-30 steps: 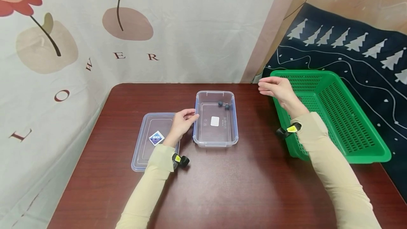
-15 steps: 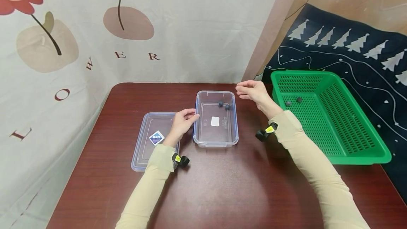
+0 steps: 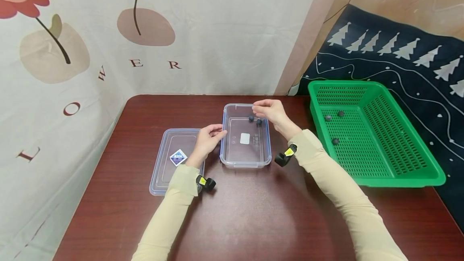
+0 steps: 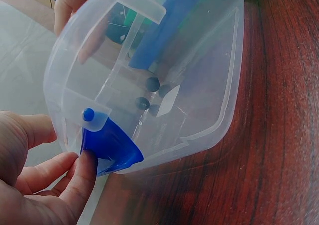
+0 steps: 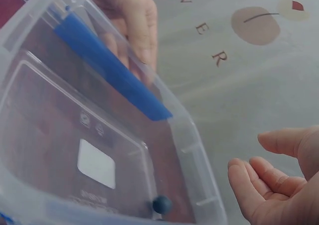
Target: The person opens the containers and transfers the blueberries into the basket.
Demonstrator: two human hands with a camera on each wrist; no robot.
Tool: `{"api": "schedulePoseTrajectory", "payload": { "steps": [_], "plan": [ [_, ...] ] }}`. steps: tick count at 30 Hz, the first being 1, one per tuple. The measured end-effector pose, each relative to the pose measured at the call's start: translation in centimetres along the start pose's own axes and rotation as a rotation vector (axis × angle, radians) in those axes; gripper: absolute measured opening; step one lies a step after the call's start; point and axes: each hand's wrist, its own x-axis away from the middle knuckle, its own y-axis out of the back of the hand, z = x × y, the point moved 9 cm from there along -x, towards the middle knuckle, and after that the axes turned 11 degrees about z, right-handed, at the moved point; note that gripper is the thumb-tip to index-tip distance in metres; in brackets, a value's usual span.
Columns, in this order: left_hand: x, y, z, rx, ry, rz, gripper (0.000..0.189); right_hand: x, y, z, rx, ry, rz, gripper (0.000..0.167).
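My left hand (image 3: 208, 142) pinches the left side of a clear plastic food container (image 3: 232, 158), its fingers on a blue latch (image 4: 109, 145) in the left wrist view. Two dark blueberries (image 3: 259, 122) lie inside toward the back right, with a white square label on the bottom. Over the back right corner hovers my right hand (image 3: 272, 112). Its thumb and fingertips (image 5: 239, 172) stand apart in the right wrist view, and I see nothing between them. The container's lid (image 3: 163, 172), with a blue-and-white sticker, lies flat beneath my left wrist.
A green slotted basket (image 3: 406, 140) stands at the right of the dark red table (image 3: 246, 220). Three dark blueberries (image 3: 335, 141) are spread over its left part. A printed cloth (image 3: 224, 43) hangs behind the table's back edge.
My right hand has moved left from the basket's back left edge to over the container, uncovering the blueberries in the basket. My left hand and the container have stayed put.
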Motion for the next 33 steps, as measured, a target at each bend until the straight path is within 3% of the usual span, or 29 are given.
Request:
{"api": "schedulePoseTrajectory", "payload": {
  "steps": [10,20,28,33],
  "plan": [
    [-0.1,0.0,0.1,0.005,0.003,0.001,0.032,-0.6,-2.1,-1.2,-0.098,-0.016,-0.005,0.033],
    [-0.2,-0.1,0.5,0.029,0.008,0.008,0.032,-0.9,-3.0,-3.2,0.035,-0.128,-0.051,0.043],
    [-0.2,0.0,0.4,0.011,-0.005,-0.002,0.031,-1.2,-2.9,-3.5,0.197,-0.136,-0.085,0.047],
    [-0.3,-0.1,0.6,0.020,0.003,0.003,0.032,-1.4,-3.0,-3.6,0.241,-0.155,-0.102,0.049]
  ]
}}
